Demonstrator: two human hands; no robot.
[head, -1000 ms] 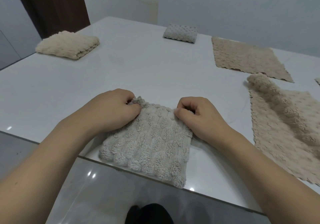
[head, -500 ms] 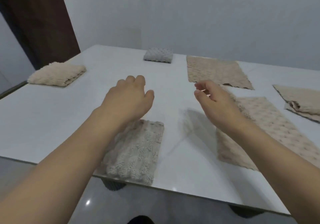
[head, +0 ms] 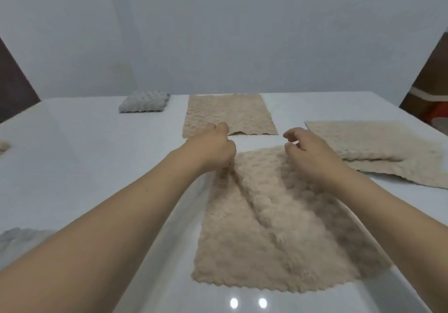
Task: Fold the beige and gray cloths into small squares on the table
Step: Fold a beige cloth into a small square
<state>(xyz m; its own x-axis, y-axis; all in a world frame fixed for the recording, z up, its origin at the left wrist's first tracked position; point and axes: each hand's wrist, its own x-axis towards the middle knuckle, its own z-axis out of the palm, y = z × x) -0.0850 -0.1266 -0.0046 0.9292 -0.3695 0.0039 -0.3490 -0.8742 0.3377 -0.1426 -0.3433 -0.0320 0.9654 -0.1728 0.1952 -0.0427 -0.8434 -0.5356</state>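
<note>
Beige cloth (head: pixel 274 235) lay flat at 6 o'clock on the table (head: pixel 97 157), unfolded. Left hand (head: pixel 213 152) pinched its far-left corner; right hand (head: pixel 312 157) hovered half-curled, empty — next should grip the 1 o'clock corner.

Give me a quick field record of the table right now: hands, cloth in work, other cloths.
left hand: closed on the far left corner of the near beige cloth
right hand: fingers curled, over the cloth's far right corner; grip unclear
near beige cloth: unfolded, one diagonal ridge
far beige cloth: flat, unfolded
right beige cloth: partly doubled over
gray square: folded, far left
gray cloth: left edge, mostly out of view
table: white, glossy
</note>
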